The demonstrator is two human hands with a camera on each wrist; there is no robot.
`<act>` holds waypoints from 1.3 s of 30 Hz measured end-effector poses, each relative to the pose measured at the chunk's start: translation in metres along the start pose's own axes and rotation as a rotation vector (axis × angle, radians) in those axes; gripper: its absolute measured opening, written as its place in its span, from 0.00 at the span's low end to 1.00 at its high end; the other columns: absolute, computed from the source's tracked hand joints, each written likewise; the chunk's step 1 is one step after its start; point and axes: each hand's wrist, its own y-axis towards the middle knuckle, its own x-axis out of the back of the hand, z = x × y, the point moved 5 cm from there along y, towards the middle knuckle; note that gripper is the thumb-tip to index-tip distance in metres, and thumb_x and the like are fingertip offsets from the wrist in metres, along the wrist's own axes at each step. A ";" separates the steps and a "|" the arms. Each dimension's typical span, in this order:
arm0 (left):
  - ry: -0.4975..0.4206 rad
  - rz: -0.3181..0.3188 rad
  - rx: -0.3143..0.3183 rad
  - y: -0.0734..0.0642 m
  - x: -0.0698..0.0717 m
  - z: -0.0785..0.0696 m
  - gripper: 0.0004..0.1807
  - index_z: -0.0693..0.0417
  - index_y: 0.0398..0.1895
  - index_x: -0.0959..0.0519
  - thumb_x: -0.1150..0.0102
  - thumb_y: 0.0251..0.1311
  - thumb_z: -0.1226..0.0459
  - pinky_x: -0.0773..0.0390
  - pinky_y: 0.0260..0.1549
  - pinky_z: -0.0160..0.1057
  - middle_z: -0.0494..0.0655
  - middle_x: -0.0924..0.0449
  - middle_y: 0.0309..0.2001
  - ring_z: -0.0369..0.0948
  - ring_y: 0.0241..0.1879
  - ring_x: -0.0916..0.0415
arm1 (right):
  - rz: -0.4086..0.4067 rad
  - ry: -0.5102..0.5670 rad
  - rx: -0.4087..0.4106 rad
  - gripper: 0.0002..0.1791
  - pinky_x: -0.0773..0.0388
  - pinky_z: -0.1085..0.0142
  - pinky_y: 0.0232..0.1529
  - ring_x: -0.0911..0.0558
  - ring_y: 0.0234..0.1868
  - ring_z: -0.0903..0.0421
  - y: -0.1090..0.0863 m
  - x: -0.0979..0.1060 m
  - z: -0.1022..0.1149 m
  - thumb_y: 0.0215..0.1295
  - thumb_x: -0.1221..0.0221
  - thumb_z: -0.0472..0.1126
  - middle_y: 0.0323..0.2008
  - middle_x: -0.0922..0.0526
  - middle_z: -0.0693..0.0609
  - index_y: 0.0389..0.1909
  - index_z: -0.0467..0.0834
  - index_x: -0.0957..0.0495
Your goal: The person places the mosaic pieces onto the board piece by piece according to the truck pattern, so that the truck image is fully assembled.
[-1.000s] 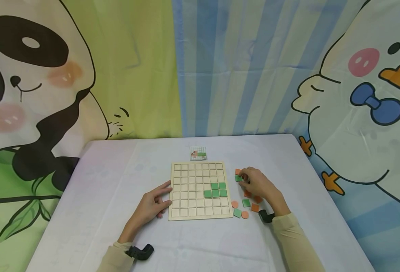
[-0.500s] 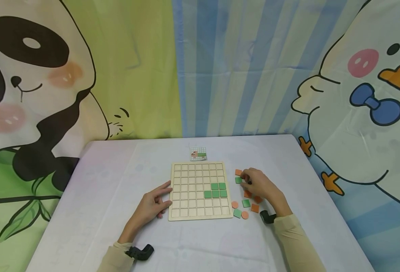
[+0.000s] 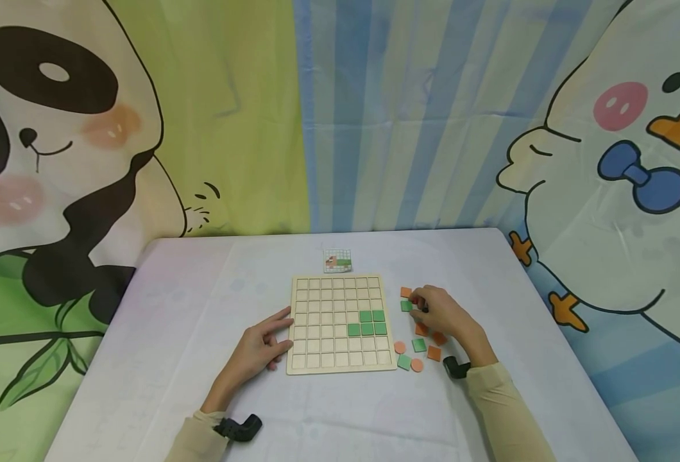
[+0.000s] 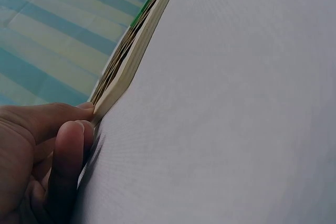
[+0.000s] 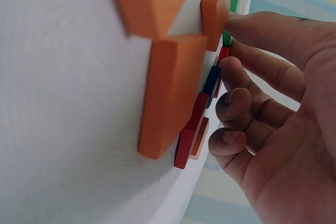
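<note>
A square wooden grid board [image 3: 317, 346] lies on the table, with several green square tiles [image 3: 366, 329] set in cells toward its right side. My left hand [image 3: 253, 350] rests along its left edge, fingertips and thumb touching the rim. In the left wrist view, fingertips [image 4: 84, 107] meet the board's edge [image 4: 131, 66]. My right hand [image 3: 441, 314] is over the loose pieces right of the board, thumb and fingers bent. Beside it in the right wrist view are orange tiles [image 5: 173, 93], a red piece [image 5: 191, 129] and a blue piece [image 5: 211, 82]; I cannot tell whether the fingers pinch one.
A small picture card [image 3: 337, 260] with a gridded pattern lies behind the board. Nearer me on the right are loose orange round pieces [image 3: 417, 365], a green tile [image 3: 404, 362] and an orange square tile [image 3: 434, 353]. A patterned curtain [image 3: 374, 115] hangs behind the table.
My right hand has shifted very slightly among the pieces, and a bit of red now shows between its thumb and fingers. My left hand and the board stay put.
</note>
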 end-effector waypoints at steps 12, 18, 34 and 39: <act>0.000 0.000 0.004 0.000 0.000 -0.001 0.31 0.53 0.73 0.23 0.29 0.66 0.67 0.18 0.15 0.39 0.39 0.35 0.81 0.38 0.15 0.25 | -0.021 -0.011 0.017 0.11 0.25 0.64 0.36 0.26 0.34 0.57 0.000 0.000 0.001 0.69 0.32 0.39 0.34 0.20 0.51 0.48 0.39 0.15; -0.001 0.002 0.004 0.000 0.000 -0.001 0.31 0.53 0.73 0.23 0.29 0.66 0.67 0.18 0.15 0.39 0.39 0.35 0.82 0.38 0.16 0.24 | -0.027 -0.009 0.022 0.11 0.24 0.64 0.38 0.25 0.35 0.56 -0.002 0.000 0.007 0.69 0.30 0.40 0.35 0.20 0.51 0.47 0.39 0.15; 0.002 0.004 0.006 -0.001 0.000 -0.003 0.31 0.54 0.73 0.23 0.29 0.66 0.67 0.18 0.16 0.39 0.39 0.35 0.82 0.38 0.15 0.24 | -0.004 -0.028 0.155 0.13 0.24 0.68 0.40 0.24 0.38 0.58 0.000 -0.016 0.060 0.69 0.31 0.40 0.39 0.19 0.53 0.51 0.40 0.15; 0.009 0.000 0.002 0.000 0.000 -0.002 0.31 0.54 0.73 0.23 0.29 0.66 0.67 0.18 0.15 0.39 0.39 0.34 0.81 0.38 0.15 0.25 | 0.009 -0.049 0.169 0.11 0.24 0.69 0.40 0.25 0.38 0.59 0.004 -0.022 0.076 0.70 0.31 0.42 0.39 0.19 0.54 0.49 0.42 0.15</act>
